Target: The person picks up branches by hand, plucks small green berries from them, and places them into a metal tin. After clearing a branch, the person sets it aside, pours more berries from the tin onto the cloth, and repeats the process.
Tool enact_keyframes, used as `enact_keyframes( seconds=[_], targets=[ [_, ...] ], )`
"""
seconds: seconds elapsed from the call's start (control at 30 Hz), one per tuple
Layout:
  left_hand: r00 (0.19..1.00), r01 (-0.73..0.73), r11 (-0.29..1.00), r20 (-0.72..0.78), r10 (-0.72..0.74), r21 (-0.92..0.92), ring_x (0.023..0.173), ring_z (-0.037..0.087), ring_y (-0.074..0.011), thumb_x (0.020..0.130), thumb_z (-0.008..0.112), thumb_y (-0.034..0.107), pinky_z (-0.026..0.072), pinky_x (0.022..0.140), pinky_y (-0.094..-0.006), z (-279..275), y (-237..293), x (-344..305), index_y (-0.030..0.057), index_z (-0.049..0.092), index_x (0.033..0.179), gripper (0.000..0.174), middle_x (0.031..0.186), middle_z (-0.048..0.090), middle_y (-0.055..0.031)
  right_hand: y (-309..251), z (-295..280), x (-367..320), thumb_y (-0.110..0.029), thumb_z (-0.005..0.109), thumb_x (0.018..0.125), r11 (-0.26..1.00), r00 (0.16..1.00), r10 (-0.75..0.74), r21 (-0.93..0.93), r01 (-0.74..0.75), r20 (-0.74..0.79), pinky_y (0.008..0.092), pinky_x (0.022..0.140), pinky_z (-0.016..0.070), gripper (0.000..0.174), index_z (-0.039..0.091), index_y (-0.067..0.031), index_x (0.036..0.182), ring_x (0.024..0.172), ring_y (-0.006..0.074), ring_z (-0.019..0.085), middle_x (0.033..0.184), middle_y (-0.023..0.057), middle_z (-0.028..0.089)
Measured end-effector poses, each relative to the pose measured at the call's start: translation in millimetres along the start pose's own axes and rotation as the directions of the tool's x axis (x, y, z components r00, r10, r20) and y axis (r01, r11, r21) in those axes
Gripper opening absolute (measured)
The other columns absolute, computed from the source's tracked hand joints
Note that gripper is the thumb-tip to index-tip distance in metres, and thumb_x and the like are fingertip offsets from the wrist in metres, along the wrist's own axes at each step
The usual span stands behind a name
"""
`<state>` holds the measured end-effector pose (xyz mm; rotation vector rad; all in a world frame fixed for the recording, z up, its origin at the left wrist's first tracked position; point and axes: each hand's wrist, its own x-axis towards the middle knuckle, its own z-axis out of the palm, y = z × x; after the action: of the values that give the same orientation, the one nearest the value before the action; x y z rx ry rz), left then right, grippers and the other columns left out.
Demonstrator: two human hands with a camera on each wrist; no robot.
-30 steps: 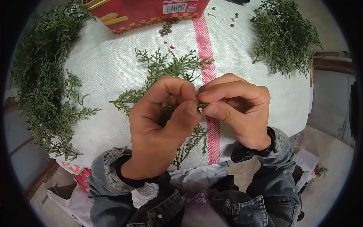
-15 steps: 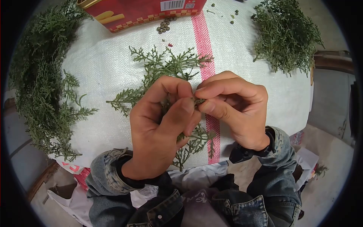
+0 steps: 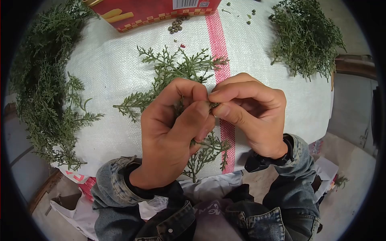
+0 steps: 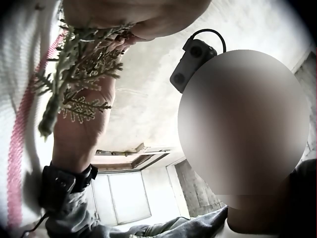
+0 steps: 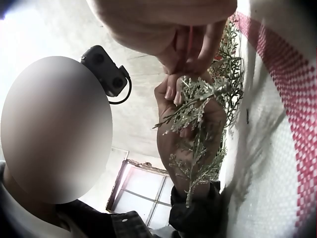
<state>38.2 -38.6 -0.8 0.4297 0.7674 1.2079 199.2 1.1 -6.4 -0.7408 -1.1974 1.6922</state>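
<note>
My left hand [image 3: 173, 130] grips a green conifer sprig [image 3: 205, 154], its feathery branches hanging out below the fingers. Thumb and forefinger of my right hand [image 3: 257, 114] pinch the sprig's stem end, close against the left thumb tip. In the right wrist view the sprig's branches [image 5: 198, 101] spread beneath the meeting fingers; the left wrist view shows its leafy part [image 4: 81, 69] too. What lies between the fingertips is mostly hidden. Behind the left hand, another conifer sprig [image 3: 177, 68] lies on the white woven sack [image 3: 108, 72].
A thick heap of conifer branches [image 3: 44, 92] lies at the left, a smaller bunch [image 3: 303, 38] at the far right. At the back stands a red box [image 3: 157, 12] with small brown beads [image 3: 176, 27] before it. Tiny green bits [image 3: 248, 23] lie right of the sack's pink stripe [image 3: 217, 40].
Both hands stay at nearly the same spot. The left hand's lower fingers have come into view under the thumb, the fingertips have drawn closer, and the hanging branches have shifted slightly right.
</note>
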Motion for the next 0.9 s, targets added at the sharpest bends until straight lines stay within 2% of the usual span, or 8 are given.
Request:
enact_keyframes(
  seconds=[0.13,0.43,0.53,0.67,0.73,0.77,0.8,0.9],
  targets=[
    [1.0,0.001,1.0,0.01,-0.001,-0.009,0.059,0.043,-0.0025,0.1,0.052,0.008,0.0279,0.042,-0.0174,-1,-1,1,0.0018,0.052,0.101,0.007,0.075,0.048,0.001,0,-1,0,0.009,0.068,0.084,0.999,1.0,0.009,-0.036,-0.008,0.014,0.0285,0.084,0.0529,0.019,0.068,0.0051,0.102,0.094,0.0191,0.065,0.104,0.0145,0.064],
    [0.998,0.056,0.998,0.011,-0.056,0.006,0.056,0.042,-0.002,0.1,0.051,0.009,0.0282,0.042,-0.0177,-3,2,2,0.0024,0.053,0.102,0.007,0.068,0.05,0.0013,1,0,0,0.01,0.067,0.085,0.999,1.0,0.027,0.046,-0.028,0.011,0.0283,0.084,0.0527,0.019,0.069,0.0058,0.103,0.094,0.0188,0.065,0.105,0.0145,0.063],
    [0.997,0.077,0.994,-0.006,-0.077,0.082,0.054,0.042,-0.0021,0.1,0.05,0.01,0.0278,0.043,-0.0177,-2,2,3,0.0019,0.054,0.102,0.009,0.068,0.052,-0.0002,0,1,-1,0.01,0.066,0.085,0.997,1.0,0.027,0.077,-0.028,0.006,0.0283,0.084,0.0527,0.019,0.069,0.0059,0.104,0.094,0.0189,0.065,0.105,0.0147,0.063],
    [0.992,0.107,0.994,0.065,-0.109,0.035,0.053,0.043,-0.0024,0.101,0.05,0.011,0.0276,0.042,-0.0184,-4,0,7,0.0018,0.053,0.104,0.01,0.068,0.054,-0.001,-10,-1,-3,0.008,0.068,0.085,0.984,0.987,0.16,0.08,-0.159,0.0,0.028,0.082,0.0521,0.02,0.069,0.0054,0.104,0.092,0.0183,0.065,0.102,0.0151,0.064],
    [0.99,0.101,0.995,0.094,-0.102,0.017,0.053,0.043,-0.0027,0.101,0.049,0.012,0.0276,0.042,-0.0186,-1,2,3,0.002,0.053,0.104,0.011,0.067,0.054,-0.0012,-10,-14,0,0.011,0.066,0.085,0.972,0.986,-0.076,-0.21,0.107,0.15,0.0298,0.079,0.0579,0.022,0.066,0.0101,0.106,0.089,0.0222,0.069,0.098,0.0179,0.066],
    [0.987,0.102,0.995,0.127,-0.101,0.001,0.052,0.043,-0.0029,0.101,0.049,0.013,0.0276,0.042,-0.0188,0,3,2,0.0021,0.053,0.104,0.011,0.066,0.054,-0.0013,-10,-16,3,0.013,0.064,0.085,0.908,0.952,-0.178,-0.331,0.256,0.248,0.0307,0.077,0.0607,0.023,0.064,0.0124,0.107,0.088,0.0241,0.071,0.096,0.0193,0.067],
    [0.982,0.104,0.994,0.162,-0.1,-0.016,0.051,0.044,-0.0032,0.101,0.049,0.013,0.0275,0.042,-0.019,1,5,1,0.0023,0.053,0.104,0.012,0.065,0.054,-0.0015,-10,-14,3,0.013,0.064,0.085,0.906,0.948,-0.184,-0.33,0.266,0.258,0.0307,0.077,0.0607,0.023,0.064,0.0124,0.107,0.088,0.0241,0.071,0.096,0.0193,0.067],
    [0.986,0.067,0.996,0.151,-0.074,0.05,0.051,0.045,-0.0039,0.101,0.049,0.015,0.0282,0.042,-0.0194,-1,10,1,0.0027,0.052,0.103,0.013,0.064,0.054,-0.0018,-11,-5,-1,0.012,0.066,0.085,0.989,0.99,-0.127,-0.063,0.13,0.06,0.0278,0.082,0.059,0.022,0.065,0.0114,0.107,0.093,0.0207,0.07,0.1,0.0187,0.068]
  ],
)
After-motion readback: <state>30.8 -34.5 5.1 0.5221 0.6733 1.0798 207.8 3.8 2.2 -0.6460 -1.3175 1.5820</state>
